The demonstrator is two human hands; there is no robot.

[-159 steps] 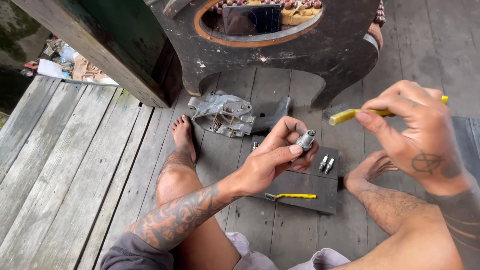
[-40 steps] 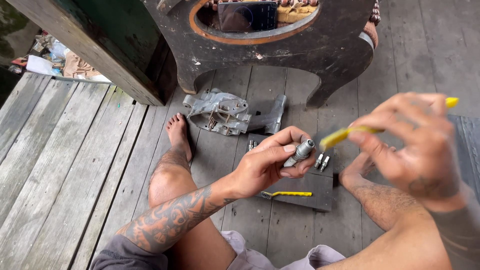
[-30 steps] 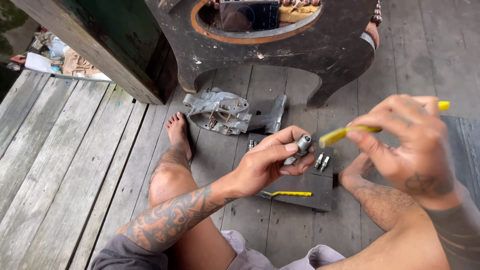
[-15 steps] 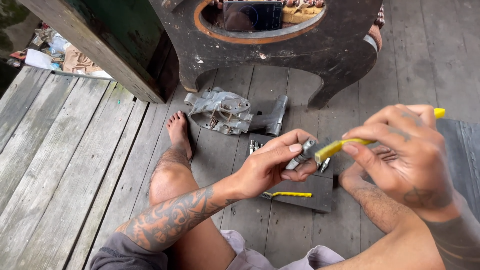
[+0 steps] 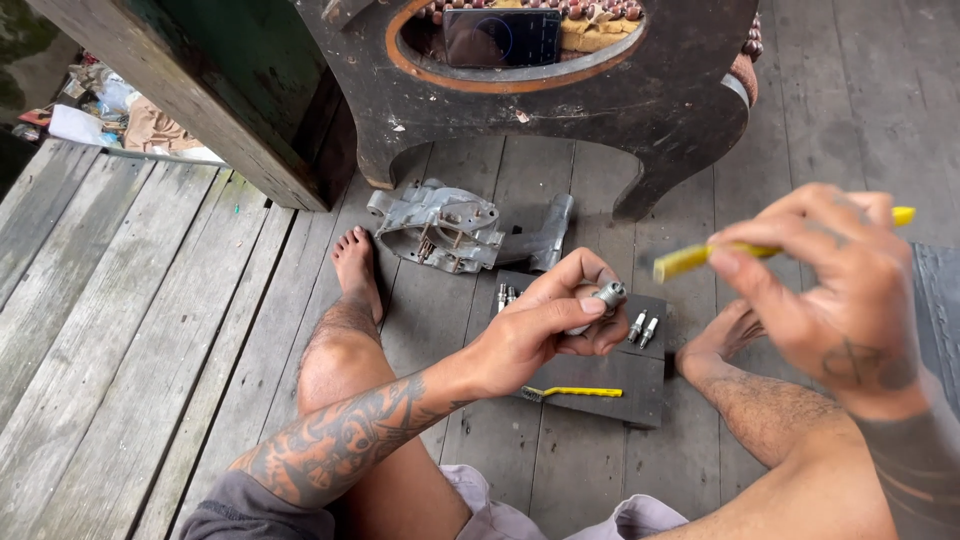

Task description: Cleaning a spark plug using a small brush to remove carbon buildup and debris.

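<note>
Left hand (image 5: pixel 545 335) gripping one small metal fitting (image 5: pixel 603 299), right hand (image 5: pixel 830 290) pinching one yellow-handled tool (image 5: pixel 700 258), two loose bolts (image 5: pixel 642 327) and one yellow brush (image 5: pixel 572 393) on the dark mat (image 5: pixel 640 395), one grey engine casing (image 5: pixel 445 228) at the mat's far edge

Both arms are bare and heavily tattooed: dense patterned ink runs up the left forearm from the left hand (image 5: pixel 530 335), and a star-like mark sits on the back of the right hand (image 5: pixel 825 290). Feet bare, light grey shorts

The right hand (image 5: pixel 830 290) was motion-blurred and hid the middle of the yellow tool (image 5: pixel 690 260). The left hand (image 5: pixel 545 335) covered most of the small metal cylinder (image 5: pixel 607 296). The phone (image 5: pixel 502 36) was cut off by the top edge.
</note>
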